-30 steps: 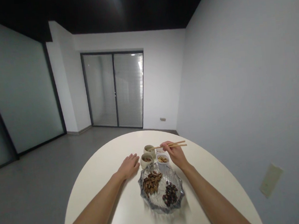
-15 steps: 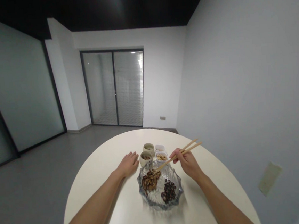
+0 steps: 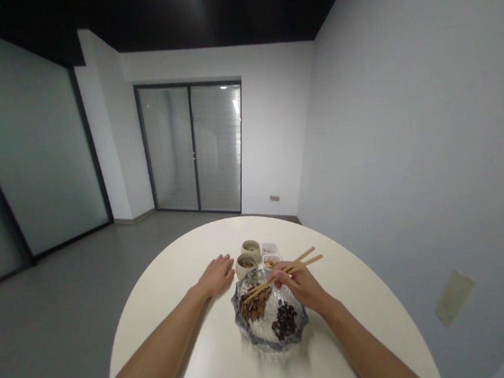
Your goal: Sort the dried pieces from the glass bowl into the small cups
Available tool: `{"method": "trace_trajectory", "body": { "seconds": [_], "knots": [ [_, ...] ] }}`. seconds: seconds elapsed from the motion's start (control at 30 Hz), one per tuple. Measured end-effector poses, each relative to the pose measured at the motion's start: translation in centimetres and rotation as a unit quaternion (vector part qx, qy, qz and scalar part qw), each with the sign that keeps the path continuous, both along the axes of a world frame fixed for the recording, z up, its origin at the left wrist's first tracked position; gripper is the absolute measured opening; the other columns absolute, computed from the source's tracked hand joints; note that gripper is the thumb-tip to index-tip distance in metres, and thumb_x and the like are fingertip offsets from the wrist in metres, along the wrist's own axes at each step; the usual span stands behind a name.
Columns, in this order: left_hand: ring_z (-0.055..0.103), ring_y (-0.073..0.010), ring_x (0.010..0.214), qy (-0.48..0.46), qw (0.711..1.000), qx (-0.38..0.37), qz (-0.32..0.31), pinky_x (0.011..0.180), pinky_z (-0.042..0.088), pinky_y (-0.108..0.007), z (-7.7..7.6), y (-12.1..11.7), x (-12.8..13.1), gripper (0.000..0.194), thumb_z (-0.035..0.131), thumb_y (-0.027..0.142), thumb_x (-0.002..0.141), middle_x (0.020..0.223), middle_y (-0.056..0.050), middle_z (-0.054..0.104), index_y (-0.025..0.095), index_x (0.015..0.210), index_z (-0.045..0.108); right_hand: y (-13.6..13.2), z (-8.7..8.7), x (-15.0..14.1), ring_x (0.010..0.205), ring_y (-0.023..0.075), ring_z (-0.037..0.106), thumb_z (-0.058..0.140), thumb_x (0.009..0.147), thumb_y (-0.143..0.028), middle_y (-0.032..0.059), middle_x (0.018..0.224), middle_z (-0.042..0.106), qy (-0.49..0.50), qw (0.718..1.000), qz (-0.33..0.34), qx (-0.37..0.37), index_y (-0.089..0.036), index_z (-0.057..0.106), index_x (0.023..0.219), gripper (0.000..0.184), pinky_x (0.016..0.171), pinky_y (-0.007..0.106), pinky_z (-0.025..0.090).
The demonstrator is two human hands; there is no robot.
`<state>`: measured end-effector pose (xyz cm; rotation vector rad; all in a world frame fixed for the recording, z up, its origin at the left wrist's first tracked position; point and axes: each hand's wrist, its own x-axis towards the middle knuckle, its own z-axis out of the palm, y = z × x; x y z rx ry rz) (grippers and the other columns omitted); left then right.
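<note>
My right hand (image 3: 296, 281) holds a pair of wooden chopsticks (image 3: 300, 265) over a scalloped glass bowl (image 3: 269, 345). The tips reach down to a heap of brown, slender dried pieces (image 3: 254, 307) on the bowl's left side. Dark, shiny beans or seeds (image 3: 285, 321) lie in a separate pile at the right. Flat on the table, my left hand (image 3: 219, 274) rests with fingers extended, beside a greenish ceramic cup (image 3: 246, 265) that has some brown pieces inside.
Behind the front cup stands a second greenish cup (image 3: 251, 248). Two small white dishes are to its right: the near dish (image 3: 265, 263) contains pale yellowish pieces, the far dish (image 3: 269, 248) a little something. All stand on a round white table (image 3: 197, 370); a wall (image 3: 406, 140) rises on the right.
My right hand has moved left and toward me, over the bowl. The chopstick tips have gone further left and lower into the brown heap. My left hand stays in place.
</note>
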<state>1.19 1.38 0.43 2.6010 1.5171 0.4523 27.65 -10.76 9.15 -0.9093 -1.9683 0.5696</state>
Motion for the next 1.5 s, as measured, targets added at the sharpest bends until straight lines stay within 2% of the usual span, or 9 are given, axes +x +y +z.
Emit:
{"method": "trace_trajectory", "body": {
  "seconds": [0.37,0.57,0.73,0.87,1.2,1.33,1.5],
  "knots": [
    [0.03,-0.0328,0.144,0.008,1.0,0.002,-0.002,0.117,0.025,-0.05,0.2,-0.1,0.0,0.047,0.033,0.038,0.099,0.154,-0.012,0.037,0.02,0.141,0.047,0.2,-0.2,0.1,0.059,0.0162,0.061,0.049,0.096,-0.055,0.0029,0.063,0.066,0.011,1.0,-0.01,-0.017,-0.019,0.074,0.08,0.047,0.058,0.025,0.049],
    [0.031,-0.0336,0.143,0.012,1.0,0.011,-0.008,0.116,0.027,-0.05,0.2,-0.1,0.0,0.047,0.034,0.037,0.099,0.153,-0.013,0.039,0.019,0.14,0.048,0.4,0.0,0.6,0.054,0.0154,0.062,0.052,0.094,-0.056,0.0028,0.06,0.066,0.1,0.995,-0.024,0.002,-0.018,0.075,0.08,0.046,0.054,0.025,0.051],
    [0.031,-0.0327,0.143,0.007,1.0,0.01,-0.003,0.116,0.027,-0.05,0.2,-0.1,0.0,0.047,0.035,0.037,0.099,0.153,-0.013,0.039,0.019,0.139,0.049,0.7,0.0,0.7,0.056,0.0158,0.062,0.054,0.094,-0.055,0.0027,0.061,0.066,0.19,0.977,-0.082,0.05,-0.019,0.074,0.082,0.043,0.054,0.026,0.052],
    [0.032,-0.0317,0.143,0.004,1.0,0.009,0.0,0.116,0.027,-0.049,0.3,-0.2,0.0,0.046,0.034,0.037,0.099,0.153,-0.012,0.039,0.02,0.139,0.049,1.2,-0.4,0.6,0.059,0.0166,0.063,0.054,0.094,-0.055,0.003,0.064,0.067,0.22,0.965,-0.128,0.068,-0.019,0.073,0.082,0.043,0.057,0.028,0.053],
    [0.031,-0.0325,0.143,0.008,1.0,0.008,-0.002,0.116,0.027,-0.049,0.5,-0.4,0.0,0.048,0.033,0.037,0.099,0.153,-0.012,0.039,0.019,0.141,0.048,2.4,-1.8,0.6,0.065,0.019,0.064,0.054,0.092,-0.057,0.0037,0.068,0.068,0.176,0.975,-0.13,0.018,-0.019,0.073,0.085,0.044,0.063,0.029,0.053],
    [0.032,-0.0324,0.143,0.011,1.0,0.01,-0.001,0.116,0.027,-0.049,0.3,-0.3,0.0,0.048,0.033,0.038,0.099,0.153,-0.013,0.039,0.018,0.14,0.048,2.3,-1.7,0.5,0.066,0.0196,0.064,0.053,0.093,-0.058,0.004,0.068,0.068,0.149,0.979,-0.136,0.017,-0.019,0.074,0.084,0.045,0.063,0.03,0.051],
    [0.032,-0.0325,0.143,0.003,1.0,0.01,-0.005,0.116,0.027,-0.05,0.1,-0.1,-0.1,0.048,0.034,0.039,0.099,0.153,-0.012,0.039,0.019,0.14,0.049,2.0,-0.9,1.2,0.06,0.0179,0.061,0.05,0.091,-0.063,0.0037,0.063,0.067,0.166,0.976,-0.137,0.026,-0.019,0.073,0.082,0.05,0.056,0.027,0.048]
  ]
}}
